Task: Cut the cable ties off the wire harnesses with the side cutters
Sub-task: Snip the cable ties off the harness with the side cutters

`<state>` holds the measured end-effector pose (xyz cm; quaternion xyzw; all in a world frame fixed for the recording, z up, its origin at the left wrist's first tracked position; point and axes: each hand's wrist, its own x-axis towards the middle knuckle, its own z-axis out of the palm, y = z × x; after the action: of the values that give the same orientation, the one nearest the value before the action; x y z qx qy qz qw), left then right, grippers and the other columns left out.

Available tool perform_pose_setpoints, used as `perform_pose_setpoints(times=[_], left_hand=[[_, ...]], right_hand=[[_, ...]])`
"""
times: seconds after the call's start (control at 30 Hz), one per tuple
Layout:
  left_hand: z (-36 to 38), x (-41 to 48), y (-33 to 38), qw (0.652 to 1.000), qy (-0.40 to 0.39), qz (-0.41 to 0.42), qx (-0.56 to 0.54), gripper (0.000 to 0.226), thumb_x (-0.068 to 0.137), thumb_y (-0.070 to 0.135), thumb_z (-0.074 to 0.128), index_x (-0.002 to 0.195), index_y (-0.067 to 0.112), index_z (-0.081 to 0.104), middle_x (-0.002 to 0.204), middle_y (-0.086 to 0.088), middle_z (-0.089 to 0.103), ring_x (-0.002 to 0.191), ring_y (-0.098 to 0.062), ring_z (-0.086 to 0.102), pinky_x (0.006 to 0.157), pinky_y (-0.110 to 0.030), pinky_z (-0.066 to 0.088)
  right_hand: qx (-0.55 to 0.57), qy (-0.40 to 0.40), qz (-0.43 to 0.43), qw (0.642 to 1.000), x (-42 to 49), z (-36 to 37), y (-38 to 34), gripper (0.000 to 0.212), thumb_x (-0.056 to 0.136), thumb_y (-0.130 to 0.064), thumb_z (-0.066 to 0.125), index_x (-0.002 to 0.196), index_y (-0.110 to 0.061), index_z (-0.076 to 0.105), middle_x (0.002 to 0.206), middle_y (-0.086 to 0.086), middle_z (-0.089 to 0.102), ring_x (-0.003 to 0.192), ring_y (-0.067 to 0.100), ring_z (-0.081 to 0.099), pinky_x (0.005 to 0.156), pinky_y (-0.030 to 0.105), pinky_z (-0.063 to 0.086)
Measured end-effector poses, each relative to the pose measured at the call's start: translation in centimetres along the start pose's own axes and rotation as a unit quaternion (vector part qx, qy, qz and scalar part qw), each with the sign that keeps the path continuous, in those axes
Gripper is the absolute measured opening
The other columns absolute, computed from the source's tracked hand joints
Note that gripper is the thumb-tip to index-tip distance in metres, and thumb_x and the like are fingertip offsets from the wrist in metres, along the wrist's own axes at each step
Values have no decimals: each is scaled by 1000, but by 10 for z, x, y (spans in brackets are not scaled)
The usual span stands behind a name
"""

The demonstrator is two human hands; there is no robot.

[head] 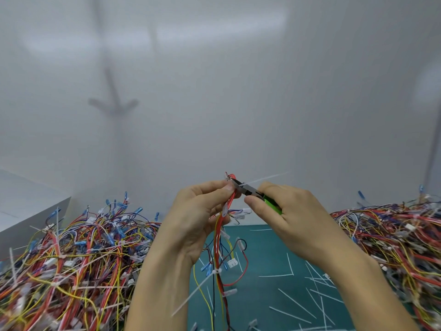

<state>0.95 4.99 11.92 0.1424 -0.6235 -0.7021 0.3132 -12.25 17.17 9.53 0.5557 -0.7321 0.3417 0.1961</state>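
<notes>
Two hands meet above the green mat: the left hand pinches the top of a red-and-yellow wire harness between thumb and fingers. The right hand curls round the green handles of the side cutters, hiding most of them. The cutters' tip sits at the upper cable tie, right by the left fingertips, though whether the blades have closed on it is too small to make out; heaps of harnesses on either side run off the frame edges, and the wall behind is blurred.
</notes>
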Motion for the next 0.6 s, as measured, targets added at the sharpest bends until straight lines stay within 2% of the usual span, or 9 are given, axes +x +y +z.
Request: perform_pose_setpoints(times=[0.3, 0.43, 0.6], left_hand=[[1, 0, 1, 1000, -3, 4, -1, 17, 87, 11, 67, 76, 13, 80, 79, -4, 73, 55, -7, 54, 48, -16, 47], [1, -1, 1, 1000, -4, 9, 1, 17, 87, 11, 67, 75, 14, 80, 78, -4, 73, 55, -7, 55, 48, -16, 48], [2, -1, 1, 1000, 4, 21, 10, 22, 87, 10, 67, 72, 17, 80, 71, 0, 72, 55, -5, 58, 49, -16, 49]], right_hand=[[15, 1, 3, 1000, 0, -2, -1, 58, 85, -73, 24, 79, -22, 51, 64, -4, 51, 71, 14, 49, 55, 27, 32], [15, -1, 2, 1000, 0, -4, -1, 53, 93, -70, 31, 79, -23, 52, 64, -4, 51, 71, 14, 49, 54, 26, 31], [14, -9, 11, 1000, -1, -5, -6, 57, 85, -73, 22, 78, -24, 49, 66, -4, 52, 68, 14, 48, 57, 29, 33]])
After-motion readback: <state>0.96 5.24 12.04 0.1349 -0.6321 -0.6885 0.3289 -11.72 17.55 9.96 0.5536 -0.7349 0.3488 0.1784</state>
